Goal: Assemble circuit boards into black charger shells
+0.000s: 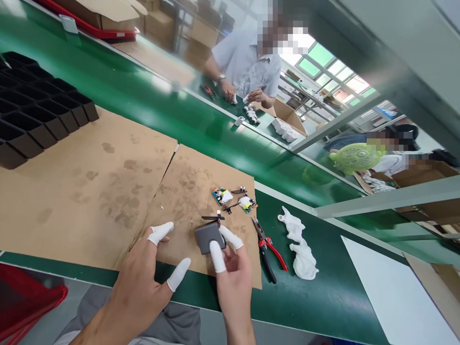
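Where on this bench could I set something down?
The brown cardboard is free between the black containers and left hand; so is the green benchtop between the white bundles and white sheet. It's crowded around the right hand: dark box, circuit boards, pliers.

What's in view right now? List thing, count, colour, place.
bench: 1, green, across the middle
cardboard sheets: 2, brown, on bench
dark case: 1, dark grey, held over cardboard
circuit boards: 2, green, yellow and white, beyond dark case
pliers: 1, red and black, right of cardboard
white clumps: 2, white, right of pliers
black bins: many, black, left
white panel: 1, white, far right
red tray: 1, red, top left
red object: 1, red, bottom left
fan: 1, yellow-green, upper right
cartons: several, brown, background
co-workers: at least 2, pale top nearest, beyond bench
left hand: 1, white finger covers, open, left of dark case
right hand: 1, white finger covers, gripping dark case
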Available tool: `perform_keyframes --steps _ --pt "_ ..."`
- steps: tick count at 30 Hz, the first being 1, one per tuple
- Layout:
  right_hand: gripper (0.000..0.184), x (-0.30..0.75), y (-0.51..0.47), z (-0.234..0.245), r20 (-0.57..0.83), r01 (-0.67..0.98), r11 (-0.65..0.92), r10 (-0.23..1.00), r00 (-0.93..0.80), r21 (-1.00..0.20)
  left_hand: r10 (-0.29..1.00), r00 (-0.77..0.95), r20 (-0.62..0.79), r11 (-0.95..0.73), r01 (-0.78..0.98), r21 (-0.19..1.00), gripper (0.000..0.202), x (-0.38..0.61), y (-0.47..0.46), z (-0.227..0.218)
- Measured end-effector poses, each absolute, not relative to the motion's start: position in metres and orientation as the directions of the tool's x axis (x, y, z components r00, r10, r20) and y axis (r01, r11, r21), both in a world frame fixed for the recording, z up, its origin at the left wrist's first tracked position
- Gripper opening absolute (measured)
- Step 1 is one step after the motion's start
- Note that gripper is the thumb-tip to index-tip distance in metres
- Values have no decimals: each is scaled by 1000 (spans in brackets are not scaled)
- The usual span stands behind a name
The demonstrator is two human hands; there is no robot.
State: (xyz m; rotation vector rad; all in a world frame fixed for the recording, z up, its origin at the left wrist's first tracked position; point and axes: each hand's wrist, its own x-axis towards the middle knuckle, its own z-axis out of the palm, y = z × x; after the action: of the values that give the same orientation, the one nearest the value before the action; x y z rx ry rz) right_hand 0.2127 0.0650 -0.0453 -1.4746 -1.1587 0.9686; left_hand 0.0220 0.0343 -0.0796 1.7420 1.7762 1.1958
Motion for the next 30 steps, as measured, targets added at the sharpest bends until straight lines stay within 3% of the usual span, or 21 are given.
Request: perform_keyframes --steps 1,3,5,9,13,16,19,21,23,26,30 --pt "46 210 65 -42 -147 -32 -144 952 267 -989 945 -156 287 -133 620 773 57 22 34 -80" --pt "51 203 64 -34 -348 -412 -217 897 274 -885 944 -154 292 -139 617 775 56 22 35 -81" --pt "46 196 61 -26 -432 -604 -221 873 228 -766 939 -154 308 -152 618 771 56 21 35 -81" --pt "44 187 55 -15 -465 -686 -250 873 144 -683 928 -154 339 -170 635 754 56 21 35 -82" --pt "51 179 55 -5 -452 -694 -205 871 193 -690 930 -152 336 -167 638 752 55 21 34 -81" --pt "50 176 58 -1 -362 -532 -170 889 280 -829 930 -158 331 -161 634 756 57 22 34 -81" --pt "38 184 61 -13 2 -30 14 930 369 -999 928 -163 334 -160 637 754 57 21 33 -84" --pt "33 195 62 -28 311 415 195 921 232 -888 928 -163 334 -159 637 754 57 20 32 -87" --pt "34 206 62 -43 409 702 303 913 -19 -644 932 -164 323 -154 628 763 60 19 30 -89" --pt "37 218 58 -53 340 839 339 919 -199 -426 937 -178 301 -137 605 784 65 18 29 -92" --pt "39 226 71 -36 294 807 383 916 -272 -449 942 -177 285 -134 581 803 67 16 27 -99"
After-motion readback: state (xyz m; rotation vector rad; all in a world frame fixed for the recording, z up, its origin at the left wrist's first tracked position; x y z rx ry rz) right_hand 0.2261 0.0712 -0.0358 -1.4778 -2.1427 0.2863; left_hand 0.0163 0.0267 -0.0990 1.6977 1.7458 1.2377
